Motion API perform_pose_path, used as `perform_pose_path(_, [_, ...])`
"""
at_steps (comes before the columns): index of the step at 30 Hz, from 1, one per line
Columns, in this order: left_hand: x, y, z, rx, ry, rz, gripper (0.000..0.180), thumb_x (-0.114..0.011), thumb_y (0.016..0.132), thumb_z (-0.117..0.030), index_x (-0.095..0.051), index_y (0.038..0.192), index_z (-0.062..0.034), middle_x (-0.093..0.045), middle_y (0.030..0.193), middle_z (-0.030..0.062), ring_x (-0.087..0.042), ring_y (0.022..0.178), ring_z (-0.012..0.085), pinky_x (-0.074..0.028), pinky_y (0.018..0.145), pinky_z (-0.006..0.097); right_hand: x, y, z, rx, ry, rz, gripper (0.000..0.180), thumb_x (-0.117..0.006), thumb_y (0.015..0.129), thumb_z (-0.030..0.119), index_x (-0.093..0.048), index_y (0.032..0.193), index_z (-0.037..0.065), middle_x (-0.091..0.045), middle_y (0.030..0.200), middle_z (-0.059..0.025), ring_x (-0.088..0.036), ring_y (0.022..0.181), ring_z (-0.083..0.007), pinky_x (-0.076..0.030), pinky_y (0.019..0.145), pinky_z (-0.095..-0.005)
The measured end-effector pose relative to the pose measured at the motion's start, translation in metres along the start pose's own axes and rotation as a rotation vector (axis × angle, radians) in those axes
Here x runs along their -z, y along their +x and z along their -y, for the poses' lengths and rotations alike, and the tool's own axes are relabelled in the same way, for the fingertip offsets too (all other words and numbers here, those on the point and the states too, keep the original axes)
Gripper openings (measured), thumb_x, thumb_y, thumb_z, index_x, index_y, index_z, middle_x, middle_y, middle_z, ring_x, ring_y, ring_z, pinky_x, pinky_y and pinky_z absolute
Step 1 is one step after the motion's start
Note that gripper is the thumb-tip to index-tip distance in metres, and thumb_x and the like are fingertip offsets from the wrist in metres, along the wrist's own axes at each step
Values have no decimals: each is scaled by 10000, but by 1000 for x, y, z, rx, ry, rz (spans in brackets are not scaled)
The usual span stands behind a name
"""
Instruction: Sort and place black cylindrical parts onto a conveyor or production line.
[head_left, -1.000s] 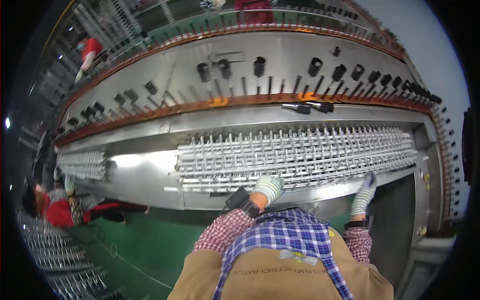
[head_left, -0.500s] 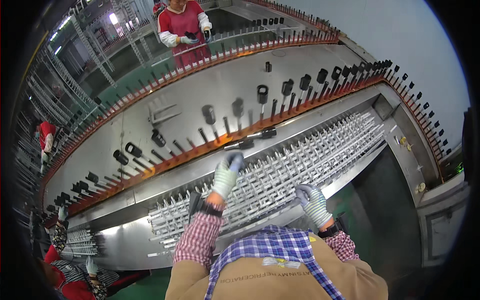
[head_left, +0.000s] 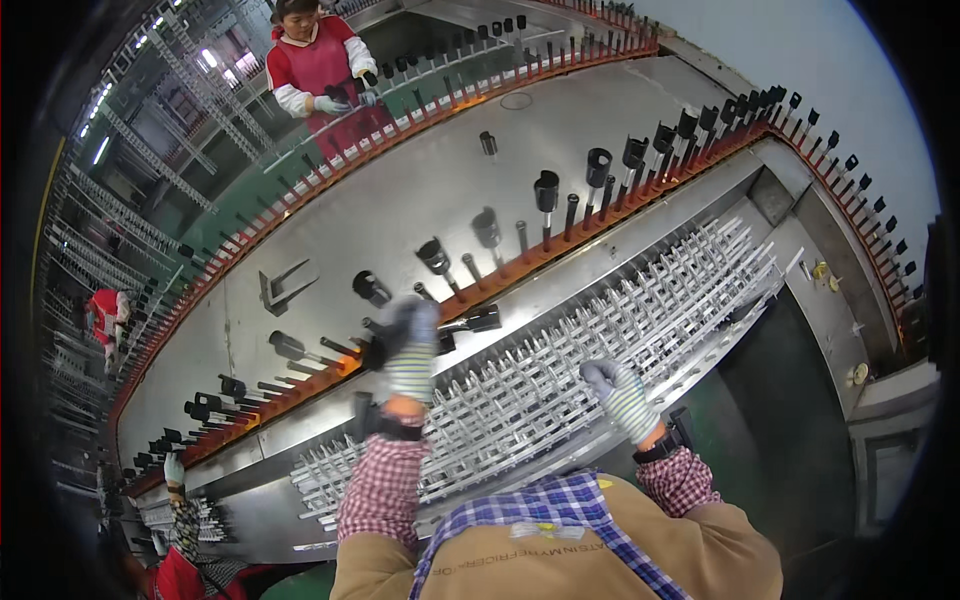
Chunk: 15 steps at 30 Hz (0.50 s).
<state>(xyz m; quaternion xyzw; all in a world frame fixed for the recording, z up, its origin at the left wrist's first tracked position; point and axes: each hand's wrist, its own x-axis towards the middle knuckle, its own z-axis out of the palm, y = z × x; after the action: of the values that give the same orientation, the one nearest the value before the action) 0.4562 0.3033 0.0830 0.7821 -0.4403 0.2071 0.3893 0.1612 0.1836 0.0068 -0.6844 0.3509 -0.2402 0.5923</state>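
Observation:
My left hand (head_left: 410, 350), in a striped glove with dark fingertips, reaches the orange-edged row of upright pins (head_left: 540, 246). Its fingers are smeared by motion, and a blurred dark shape lies against them, so its grip is unclear. Just right of it, black cup-headed parts (head_left: 478, 318) with metal stems lie on the ledge. My right hand (head_left: 622, 398), gloved alike, rests over the stacked silvery metal racks (head_left: 520, 375) with fingers curled in; whatever they hold is hidden. Black cup-shaped heads (head_left: 546, 192) stand on several of the pins beyond.
A steel table (head_left: 330, 240) lies inside the curved pin line, bearing a metal bracket (head_left: 282, 287) and a small black cylinder (head_left: 488, 143). A co-worker (head_left: 320, 75) handles black parts across it; another's gloved hand (head_left: 174, 468) is at lower left. Small yellowish pieces (head_left: 822, 272) sit at right.
My left hand has moved left along the ledge to the pin row. My right hand stays over the racks, almost unmoved. The pins and table things sit lower left as the view shifted.

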Motion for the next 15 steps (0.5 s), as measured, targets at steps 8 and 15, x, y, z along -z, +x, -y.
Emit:
perform_pose_path(8, [-168, 44, -61, 570, -551, 356, 466, -567, 787, -336, -470, 1089, 6, -563, 1017, 138, -538, 897, 249, -415, 787, 318, 41, 74, 17, 122, 272, -1, 343, -537, 827, 225, -503, 1086, 2, -562, 934, -88, -511, 789, -103, -445, 685, -227])
perform_pose_path(15, [-106, 46, -55, 371, -567, 116, 183, -626, 738, -215, -579, 803, -51, -582, 691, 45, -536, 623, 162, -445, 600, 289, 118, 230, 12, 100, 136, -426, 304, -505, 825, 196, -490, 1048, -10, -526, 779, -55, -450, 657, -144, -395, 617, -283])
